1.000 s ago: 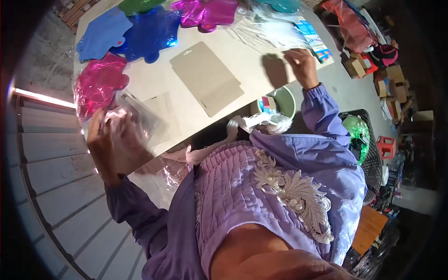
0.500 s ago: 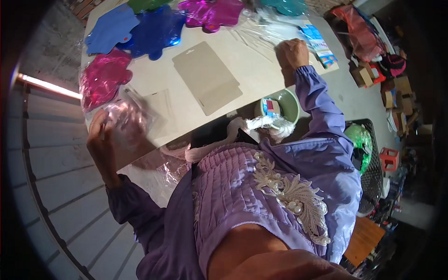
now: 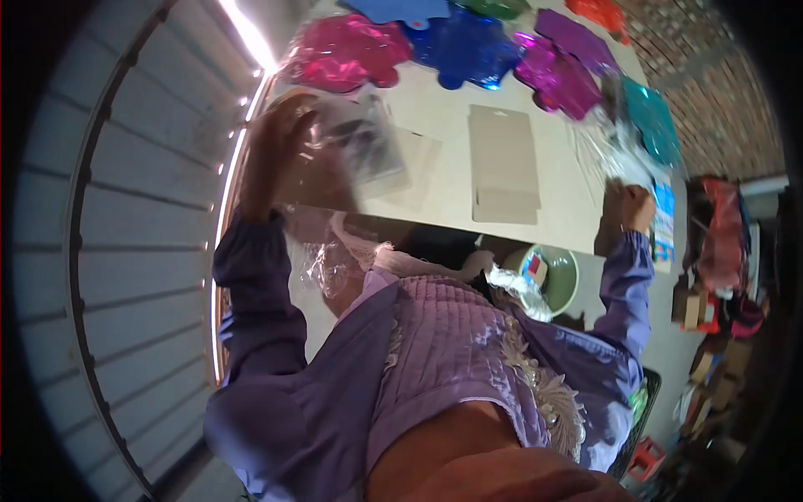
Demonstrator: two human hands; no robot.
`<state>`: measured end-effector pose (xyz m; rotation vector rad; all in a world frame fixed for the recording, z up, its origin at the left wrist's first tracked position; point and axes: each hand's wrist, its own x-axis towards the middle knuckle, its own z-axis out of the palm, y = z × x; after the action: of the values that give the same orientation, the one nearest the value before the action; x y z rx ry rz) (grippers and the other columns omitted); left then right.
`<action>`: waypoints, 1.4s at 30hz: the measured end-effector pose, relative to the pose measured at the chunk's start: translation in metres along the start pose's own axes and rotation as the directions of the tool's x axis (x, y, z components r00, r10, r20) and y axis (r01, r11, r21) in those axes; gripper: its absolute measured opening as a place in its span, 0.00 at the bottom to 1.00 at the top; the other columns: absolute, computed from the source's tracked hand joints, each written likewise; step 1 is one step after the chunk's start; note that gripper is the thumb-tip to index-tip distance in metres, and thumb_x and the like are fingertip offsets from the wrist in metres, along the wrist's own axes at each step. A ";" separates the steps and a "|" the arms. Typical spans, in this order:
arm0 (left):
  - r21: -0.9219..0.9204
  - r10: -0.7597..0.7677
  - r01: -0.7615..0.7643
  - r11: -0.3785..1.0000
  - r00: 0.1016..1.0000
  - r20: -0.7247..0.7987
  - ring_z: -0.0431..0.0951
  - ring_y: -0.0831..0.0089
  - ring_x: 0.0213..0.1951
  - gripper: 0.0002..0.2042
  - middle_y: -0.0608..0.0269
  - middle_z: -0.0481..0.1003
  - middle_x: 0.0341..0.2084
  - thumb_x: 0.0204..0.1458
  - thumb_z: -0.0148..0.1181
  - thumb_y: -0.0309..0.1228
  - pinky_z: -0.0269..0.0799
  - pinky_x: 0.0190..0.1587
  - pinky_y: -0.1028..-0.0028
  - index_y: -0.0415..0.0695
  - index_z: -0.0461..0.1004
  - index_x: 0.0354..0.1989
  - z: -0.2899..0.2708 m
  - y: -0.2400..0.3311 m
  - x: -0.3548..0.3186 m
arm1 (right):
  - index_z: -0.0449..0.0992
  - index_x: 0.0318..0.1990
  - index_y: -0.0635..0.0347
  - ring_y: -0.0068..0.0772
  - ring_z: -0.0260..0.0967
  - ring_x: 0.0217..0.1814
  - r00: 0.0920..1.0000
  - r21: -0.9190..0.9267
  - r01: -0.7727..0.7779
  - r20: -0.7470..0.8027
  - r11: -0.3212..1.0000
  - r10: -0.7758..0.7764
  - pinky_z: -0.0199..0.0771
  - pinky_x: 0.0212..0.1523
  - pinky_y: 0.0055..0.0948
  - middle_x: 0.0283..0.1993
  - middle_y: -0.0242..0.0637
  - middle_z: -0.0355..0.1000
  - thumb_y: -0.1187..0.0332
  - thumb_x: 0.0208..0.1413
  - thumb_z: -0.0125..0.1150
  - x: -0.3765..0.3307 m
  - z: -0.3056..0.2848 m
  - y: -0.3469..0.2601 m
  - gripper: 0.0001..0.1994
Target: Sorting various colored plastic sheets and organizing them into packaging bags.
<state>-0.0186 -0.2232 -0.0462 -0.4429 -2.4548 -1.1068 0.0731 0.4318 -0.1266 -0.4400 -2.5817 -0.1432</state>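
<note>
My left hand (image 3: 276, 155) is raised at the table's left edge and grips a clear plastic bag (image 3: 364, 151), which is blurred. My right hand (image 3: 631, 209) rests closed on the right part of the beige table (image 3: 435, 197), beside a heap of clear plastic wrappers (image 3: 615, 146); whether it holds one I cannot tell. A stack of brown cardboard sheets (image 3: 502, 163) lies flat between the two hands. Shiny foil shapes lie along the far edge: pink (image 3: 339, 54), blue (image 3: 460, 46), purple (image 3: 565, 71) and teal (image 3: 648, 121).
A green bowl (image 3: 565, 280) with small items sits in my lap below the table edge. More crumpled clear plastic (image 3: 330, 263) hangs near my left elbow. Boxes and red things (image 3: 719, 276) crowd the floor at the right. A ribbed grey wall (image 3: 125, 251) runs along the left.
The view has swung, so the table now sits higher and more to the right. My left hand has lifted the clear bag higher over the table edge. The right hand stays by the wrappers.
</note>
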 end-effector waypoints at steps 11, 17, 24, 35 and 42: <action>0.115 0.136 -0.141 0.983 0.990 0.048 0.79 0.54 0.42 0.15 0.46 0.78 0.39 0.52 0.61 0.33 0.74 0.45 0.64 0.36 0.75 0.43 0.023 -0.012 0.031 | 0.80 0.40 0.62 0.41 0.74 0.42 0.751 0.610 0.570 -0.114 0.550 -0.651 0.73 0.42 0.32 0.40 0.44 0.76 0.74 0.50 0.64 0.078 -0.080 -0.234 0.09; 0.054 0.180 -0.185 0.981 0.981 0.076 0.78 0.54 0.43 0.14 0.46 0.77 0.41 0.51 0.61 0.30 0.73 0.47 0.65 0.35 0.75 0.43 0.046 -0.039 0.037 | 0.80 0.39 0.59 0.44 0.70 0.43 0.522 0.596 0.758 -0.309 0.266 -0.795 0.71 0.45 0.39 0.42 0.40 0.76 0.68 0.49 0.64 0.097 -0.034 -0.400 0.10; -0.110 0.085 -0.074 0.991 0.991 0.099 0.76 0.60 0.49 0.13 0.49 0.75 0.48 0.52 0.60 0.29 0.71 0.52 0.67 0.35 0.75 0.44 0.045 -0.056 0.020 | 0.80 0.39 0.59 0.42 0.70 0.42 0.449 0.500 0.815 -0.226 0.292 -0.865 0.70 0.43 0.37 0.37 0.37 0.76 0.73 0.46 0.66 0.097 -0.002 -0.450 0.10; 0.043 -0.035 0.023 0.999 0.955 0.296 0.77 0.58 0.48 0.13 0.48 0.74 0.47 0.55 0.56 0.27 0.72 0.53 0.67 0.33 0.73 0.45 0.052 -0.018 0.037 | 0.81 0.28 0.57 0.32 0.72 0.33 0.675 0.796 0.497 -0.103 0.346 -0.731 0.72 0.36 0.30 0.25 0.34 0.76 0.72 0.43 0.70 0.113 -0.005 -0.466 0.03; 0.149 0.208 -0.247 0.957 0.949 0.237 0.72 0.54 0.53 0.16 0.47 0.71 0.52 0.53 0.56 0.27 0.68 0.56 0.64 0.35 0.71 0.50 0.078 0.000 0.040 | 0.81 0.28 0.64 0.17 0.68 0.30 0.638 0.976 -0.072 0.202 0.203 -0.743 0.68 0.34 0.22 0.26 0.28 0.76 0.73 0.48 0.68 0.134 0.011 -0.466 0.04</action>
<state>-0.0715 -0.1590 -0.0741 -0.8081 -2.5789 -0.7716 -0.1981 0.0324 -0.0767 0.8212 -2.6986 1.6901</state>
